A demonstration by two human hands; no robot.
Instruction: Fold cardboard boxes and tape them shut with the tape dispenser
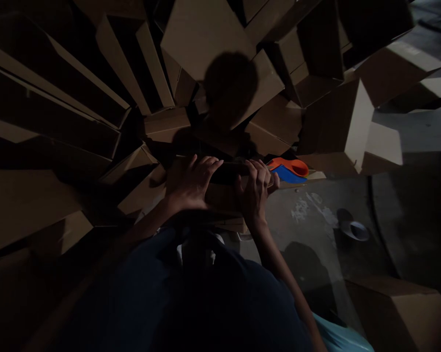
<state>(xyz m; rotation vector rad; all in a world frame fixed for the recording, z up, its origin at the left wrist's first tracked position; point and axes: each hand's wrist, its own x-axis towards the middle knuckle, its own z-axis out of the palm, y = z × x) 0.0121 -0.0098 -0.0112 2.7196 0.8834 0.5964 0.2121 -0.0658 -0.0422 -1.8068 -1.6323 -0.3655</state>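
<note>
In shadow in front of my body is a small cardboard box (222, 195), with a dark strip along its top. My left hand (194, 185) lies over the box's left part, its fingers somewhat apart and reaching across to the far edge. On the right end, my right hand (256, 190) has its fingers bent around the cardboard. Right beside that hand's fingertips is an orange and blue object (289, 170) with a curved, loop-like orange part. Its near end is hidden behind the hand, so I cannot tell whether they touch.
Cardboard boxes, several standing open, crowd the far side, such as a tall one (330, 120), and the left side (26, 205). Another box (399, 308) stands at lower right. On the concrete floor lie a tape-roll-like ring (354, 231) and a dark cable (379, 234). Light-blue fabric (339, 337) shows below.
</note>
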